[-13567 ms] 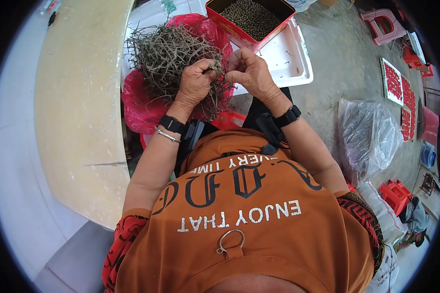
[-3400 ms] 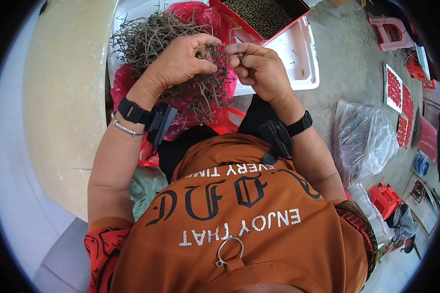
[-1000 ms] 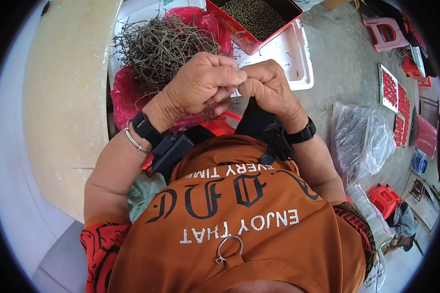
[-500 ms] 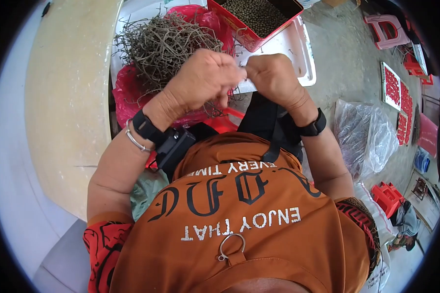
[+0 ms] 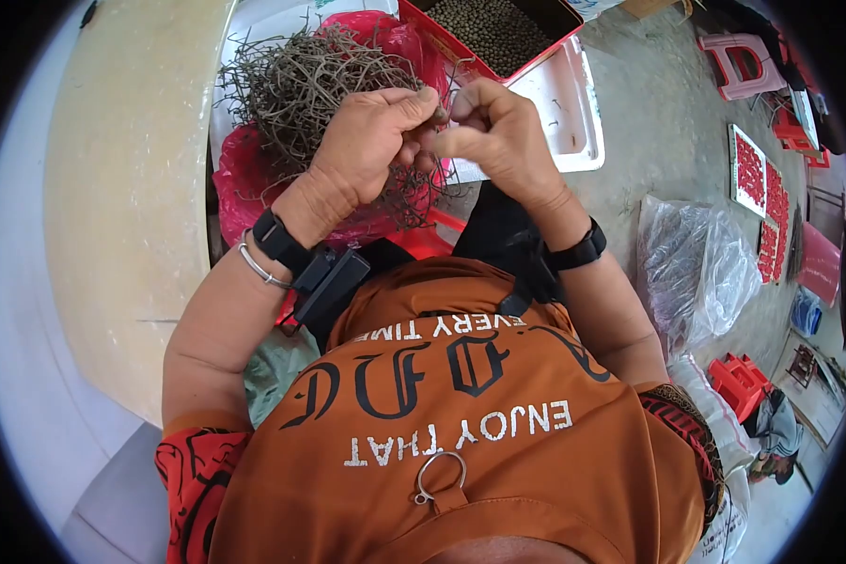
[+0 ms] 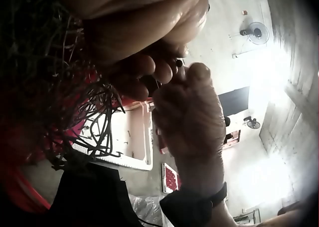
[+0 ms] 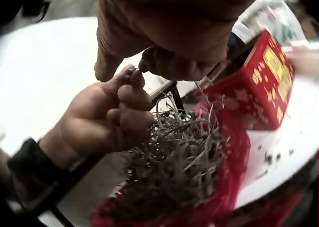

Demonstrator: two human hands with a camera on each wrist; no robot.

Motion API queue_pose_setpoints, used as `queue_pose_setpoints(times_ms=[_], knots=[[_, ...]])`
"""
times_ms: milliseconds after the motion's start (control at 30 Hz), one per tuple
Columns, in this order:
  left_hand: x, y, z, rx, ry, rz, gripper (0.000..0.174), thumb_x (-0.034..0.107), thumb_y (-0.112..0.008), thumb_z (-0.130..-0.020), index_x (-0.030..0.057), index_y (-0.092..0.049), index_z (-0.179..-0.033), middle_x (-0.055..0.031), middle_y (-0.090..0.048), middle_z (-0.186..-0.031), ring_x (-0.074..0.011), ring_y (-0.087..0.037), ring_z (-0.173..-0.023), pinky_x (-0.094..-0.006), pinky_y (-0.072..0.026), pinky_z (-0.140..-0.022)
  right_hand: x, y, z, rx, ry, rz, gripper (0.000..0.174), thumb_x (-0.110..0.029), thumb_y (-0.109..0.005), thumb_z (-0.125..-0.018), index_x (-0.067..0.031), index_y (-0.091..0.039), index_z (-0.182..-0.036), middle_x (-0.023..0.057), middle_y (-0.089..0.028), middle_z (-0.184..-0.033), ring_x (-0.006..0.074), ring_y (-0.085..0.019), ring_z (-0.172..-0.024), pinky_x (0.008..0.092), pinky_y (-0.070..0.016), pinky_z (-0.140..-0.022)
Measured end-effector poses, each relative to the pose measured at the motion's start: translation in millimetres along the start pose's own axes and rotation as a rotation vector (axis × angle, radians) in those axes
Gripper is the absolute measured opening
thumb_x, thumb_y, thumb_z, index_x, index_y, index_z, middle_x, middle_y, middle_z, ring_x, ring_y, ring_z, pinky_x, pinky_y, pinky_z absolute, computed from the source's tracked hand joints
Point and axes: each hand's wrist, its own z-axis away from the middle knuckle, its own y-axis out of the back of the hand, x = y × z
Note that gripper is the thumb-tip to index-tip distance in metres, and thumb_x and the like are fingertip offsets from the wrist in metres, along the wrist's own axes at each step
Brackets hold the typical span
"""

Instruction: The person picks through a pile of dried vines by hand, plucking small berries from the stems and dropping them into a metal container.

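In the head view my left hand [image 5: 367, 136] is beside a tangled heap of thin dry stems [image 5: 301, 80] on a pink plastic bag [image 5: 249, 179]. Its thumb and fingertips pinch a small dark round piece [image 7: 130, 71], seen in the right wrist view. Close on the right is my right hand [image 5: 512, 146], thumb extended and other fingers bent; whether it holds anything is hidden. Beyond the hands a red tin [image 5: 446, 39] contains many small round greenish grains [image 5: 493, 33].
A white foam tray [image 5: 585, 141] lies under the tin and bag. A pale board [image 5: 132, 207] runs along the left. On the floor to the right are clear plastic wrapping [image 5: 691, 268], a pink stool [image 5: 743, 66] and trays of red pieces [image 5: 750, 169].
Since half a second ago, both hands have shifted slightly away from the body and their fingertips have separated. My right thumb now extends towards the left hand. The stem heap looks much the same.
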Motion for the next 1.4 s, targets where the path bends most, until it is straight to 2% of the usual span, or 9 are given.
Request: queue_pose_setpoints(times_ms=[100, 500, 667, 800, 900, 1033, 1100, 1200, 1400], knots=[[3, 1, 0, -0.030, -0.037, -0.193, 0.024, 0.020, -0.057, -0.086, -0.0006, -0.061, -0.074, -0.0040, -0.056, -0.060, -0.0092, -0.050, -0.047, -0.0206, -0.0416, -0.045, -4, 1, -8, -0.012, 0.489, 0.905, 0.019, -0.014, -0.066, -0.076, -0.0001, -0.058, -0.084, 0.0063, -0.054, -0.060, 0.0140, -0.050, -0.050, 0.0258, -0.0383, -0.045], [44, 9, 9, -0.233, -0.306, -0.425, 0.015, 0.013, -0.058, -0.078, 0.0016, -0.060, -0.067, -0.0012, -0.053, -0.054, -0.0078, -0.050, -0.048, -0.0202, -0.0394, -0.046, -84, 12, -41, -0.653, 0.541, 0.567, 0.008, -0.008, -0.056, -0.073, -0.0010, -0.060, -0.072, 0.0132, -0.056, -0.061, 0.0252, -0.052, -0.053, 0.0307, -0.0422, -0.052], [43, -4, 18, -0.039, -0.519, -0.900, 0.011, 0.008, -0.056, -0.072, 0.0002, -0.057, -0.064, -0.0010, -0.050, -0.052, -0.0086, -0.047, -0.049, -0.0231, -0.0402, -0.048, -75, 14, -40, -0.557, 0.808, 0.953, 0.011, -0.010, -0.056, -0.073, -0.0011, -0.057, -0.067, 0.0179, -0.052, -0.060, 0.0315, -0.052, -0.051, 0.0352, -0.0423, -0.050], [28, -5, 13, -0.067, -0.521, -0.882, 0.010, 0.007, -0.057, -0.070, -0.0006, -0.057, -0.065, -0.0021, -0.049, -0.051, -0.0099, -0.046, -0.049, -0.0249, -0.0407, -0.049, -56, 20, -33, -0.323, 0.616, 1.090, 0.007, -0.008, -0.056, -0.072, -0.0014, -0.058, -0.069, 0.0194, -0.054, -0.063, 0.0334, -0.056, -0.057, 0.0365, -0.0436, -0.052], [27, -10, 17, -0.265, -0.478, -0.776, 0.010, 0.007, -0.058, -0.070, -0.0008, -0.057, -0.064, -0.0028, -0.050, -0.051, -0.0112, -0.047, -0.048, -0.0258, -0.0414, -0.049, -27, 34, -29, -0.001, 0.328, 0.550, 0.011, -0.010, -0.059, -0.080, 0.0004, -0.059, -0.078, 0.0008, -0.054, -0.060, 0.0094, -0.047, -0.048, 0.0232, -0.0334, -0.041], [19, 4, 6, -0.449, -0.521, -0.771, 0.011, 0.009, -0.060, -0.070, -0.0013, -0.059, -0.067, -0.0036, -0.052, -0.052, -0.0124, -0.050, -0.050, -0.0262, -0.0430, -0.051, 1, 46, -16, 0.148, -0.196, -0.168, 0.007, -0.004, -0.055, -0.078, -0.0004, -0.060, -0.076, -0.0022, -0.050, -0.058, 0.0049, -0.041, -0.048, 0.0193, -0.0263, -0.038], [23, 16, 1, -0.485, -0.549, -0.797, 0.011, 0.010, -0.061, -0.071, -0.0015, -0.060, -0.068, -0.0039, -0.052, -0.053, -0.0126, -0.051, -0.051, -0.0261, -0.0436, -0.052, 14, 46, -14, 0.138, -0.207, -0.248, 0.006, -0.004, -0.056, -0.077, -0.0005, -0.060, -0.076, -0.0015, -0.050, -0.058, 0.0046, -0.041, -0.048, 0.0186, -0.0252, -0.038], [39, 27, -4, 0.087, 0.041, -0.766, 0.019, 0.016, -0.065, -0.071, -0.0023, -0.062, -0.074, -0.0076, -0.058, -0.059, -0.0162, -0.057, -0.058, -0.0278, -0.0463, -0.057, 21, 46, -12, 0.121, -0.224, -0.402, 0.005, -0.005, -0.058, -0.076, -0.0006, -0.060, -0.076, 0.0000, -0.050, -0.059, 0.0040, -0.040, -0.048, 0.0174, -0.0230, -0.037], [0, 36, -17, 0.211, -0.061, -1.053, 0.028, 0.024, -0.069, -0.069, -0.0020, -0.063, -0.078, -0.0129, -0.061, -0.065, -0.0205, -0.060, -0.059, -0.0308, -0.0475, -0.059, 37, 24, -25, 0.007, 0.002, 0.315, 0.013, -0.005, -0.058, -0.074, 0.0009, -0.061, -0.085, 0.0002, -0.053, -0.064, 0.0066, -0.047, -0.055, 0.0210, -0.0370, -0.046]])
